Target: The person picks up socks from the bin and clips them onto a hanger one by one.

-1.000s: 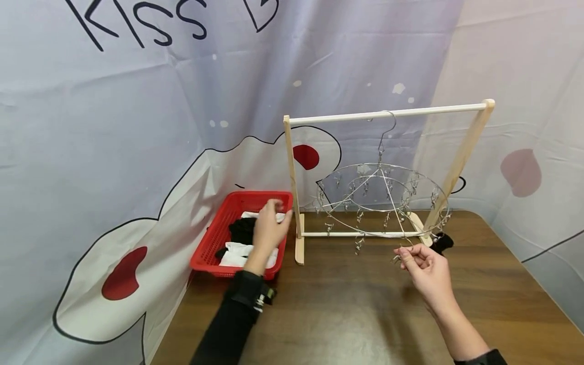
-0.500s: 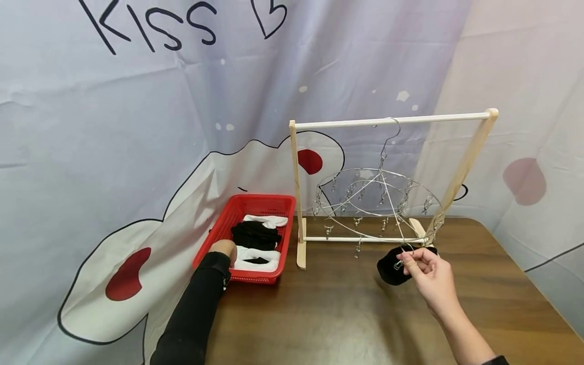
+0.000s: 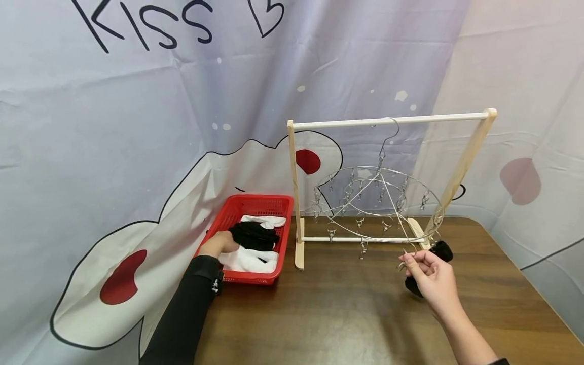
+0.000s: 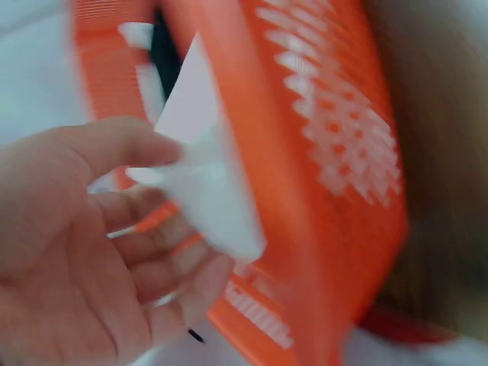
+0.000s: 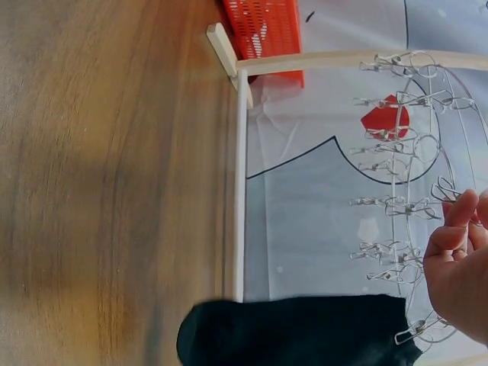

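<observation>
Black sleeves (image 3: 180, 314) (and a dark wristband (image 3: 216, 285)).

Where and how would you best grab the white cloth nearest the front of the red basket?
Probably the left end of the white cloth, from above: it sits inside the open-topped red basket, whose walls block the sides, and the left hand pinches it there.

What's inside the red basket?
Inside the red basket lie white fabric at the far end, black fabric in the middle and white cloth at the near end. Whatever lies beneath them, or behind the left grip, is covered.
</observation>
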`<state>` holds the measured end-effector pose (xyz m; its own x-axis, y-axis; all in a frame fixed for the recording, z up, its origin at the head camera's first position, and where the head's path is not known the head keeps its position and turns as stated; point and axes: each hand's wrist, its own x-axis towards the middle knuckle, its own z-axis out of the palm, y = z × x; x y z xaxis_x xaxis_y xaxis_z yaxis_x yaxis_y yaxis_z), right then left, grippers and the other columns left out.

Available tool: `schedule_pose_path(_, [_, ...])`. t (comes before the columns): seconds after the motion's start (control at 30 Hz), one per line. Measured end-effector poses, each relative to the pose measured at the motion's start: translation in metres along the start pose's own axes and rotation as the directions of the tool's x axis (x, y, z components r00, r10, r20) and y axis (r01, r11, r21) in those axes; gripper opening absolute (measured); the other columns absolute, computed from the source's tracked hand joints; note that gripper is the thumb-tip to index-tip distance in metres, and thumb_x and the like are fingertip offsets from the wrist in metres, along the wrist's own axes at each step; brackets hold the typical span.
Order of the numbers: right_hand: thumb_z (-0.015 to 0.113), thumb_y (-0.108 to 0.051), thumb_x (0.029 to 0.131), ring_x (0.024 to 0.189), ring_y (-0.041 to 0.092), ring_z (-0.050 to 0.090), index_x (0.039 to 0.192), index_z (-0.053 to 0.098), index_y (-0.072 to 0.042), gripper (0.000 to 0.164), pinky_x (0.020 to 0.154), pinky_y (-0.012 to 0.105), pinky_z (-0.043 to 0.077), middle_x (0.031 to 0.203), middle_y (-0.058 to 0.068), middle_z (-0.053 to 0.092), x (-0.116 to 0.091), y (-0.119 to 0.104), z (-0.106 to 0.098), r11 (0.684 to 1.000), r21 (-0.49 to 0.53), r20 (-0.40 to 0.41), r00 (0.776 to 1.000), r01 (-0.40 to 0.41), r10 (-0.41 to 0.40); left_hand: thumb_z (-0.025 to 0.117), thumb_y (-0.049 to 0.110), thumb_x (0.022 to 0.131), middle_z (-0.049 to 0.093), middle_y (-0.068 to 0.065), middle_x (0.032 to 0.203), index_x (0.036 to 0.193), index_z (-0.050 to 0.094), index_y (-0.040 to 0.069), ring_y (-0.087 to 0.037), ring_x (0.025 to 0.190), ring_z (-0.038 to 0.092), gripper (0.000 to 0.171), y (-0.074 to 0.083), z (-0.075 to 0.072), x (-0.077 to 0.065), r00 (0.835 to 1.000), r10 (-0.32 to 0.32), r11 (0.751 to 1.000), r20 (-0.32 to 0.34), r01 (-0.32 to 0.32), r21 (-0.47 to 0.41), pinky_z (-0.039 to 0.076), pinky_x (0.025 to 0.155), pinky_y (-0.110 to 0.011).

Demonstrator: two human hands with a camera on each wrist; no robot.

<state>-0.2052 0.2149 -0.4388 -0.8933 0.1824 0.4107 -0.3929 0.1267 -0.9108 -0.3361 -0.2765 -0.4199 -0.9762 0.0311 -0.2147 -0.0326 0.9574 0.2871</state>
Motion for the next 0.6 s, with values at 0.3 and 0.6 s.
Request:
schedule_pose_path(0.3, [0.061,0.001,0.099,0.061,0.005,0.059,0.092,0.057,0.018,0.019,0.061,0.014,0.05,0.087,-0.008,0.076,-0.002,-0.001,0.003,1.0,0.009,0.002,1.0,-0.002,0.002,0.062,0.015,0.102,0.067,-0.016,0.087,0.123,0.059,0.01,-0.034,0.073,0.062,0.022,0.057,-0.001,-0.011,0.771,0.323,0.861,-0.548,-0.48,-0.167,0.05,0.069,-0.046])
schedule_pose_path(0.6, [0.061,0.0,0.099,0.061,0.005,0.061,0.095,0.059,0.017,0.018,0.061,0.016,0.052,0.087,-0.011,0.075,0.0,-0.005,0.01,0.999,-0.041,-0.001,1.0,0.021,-0.021,0.08,0.001,0.083,0.071,-0.01,0.099,0.104,0.069,-0.005,-0.015,0.082,0.065,0.024,0.147,0.031,-0.055,0.821,0.238,0.353,-0.519,-0.571,-0.741,0.054,0.067,-0.025])
